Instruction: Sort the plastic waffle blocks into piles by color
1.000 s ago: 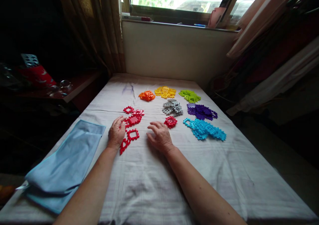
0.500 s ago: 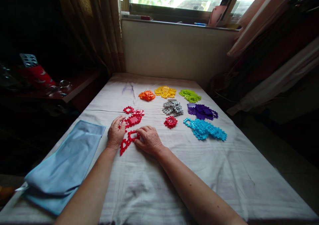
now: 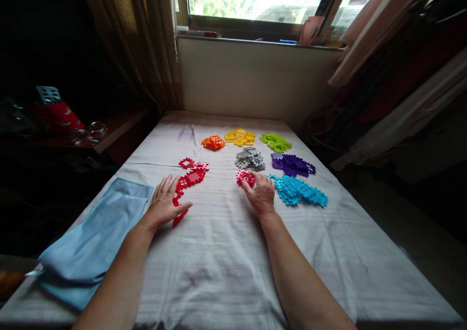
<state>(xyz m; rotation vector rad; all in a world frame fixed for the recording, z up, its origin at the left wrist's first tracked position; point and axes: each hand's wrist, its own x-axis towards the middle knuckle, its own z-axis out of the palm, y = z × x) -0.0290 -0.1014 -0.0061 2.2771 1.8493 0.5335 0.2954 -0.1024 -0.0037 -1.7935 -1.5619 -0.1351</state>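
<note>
Left hand [image 3: 165,205] spread, loose red interlocking tiles [image 3: 195,175] partly beneath; right hand [image 3: 261,193] curled at red tile stack [image 3: 243,177], can't tell if pinching. Uneven squeeze could topple it.

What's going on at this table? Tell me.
A person is handling plastic pieces on a cloth-covered table. The right hand is at the small red pile, its fingertips by the edge. The left hand is spread over the nearer of the scattered red pieces; whether it presses on them isn't clear. Beyond and to the right lie orange, yellow, green, gray, purple and blue piles.
</note>
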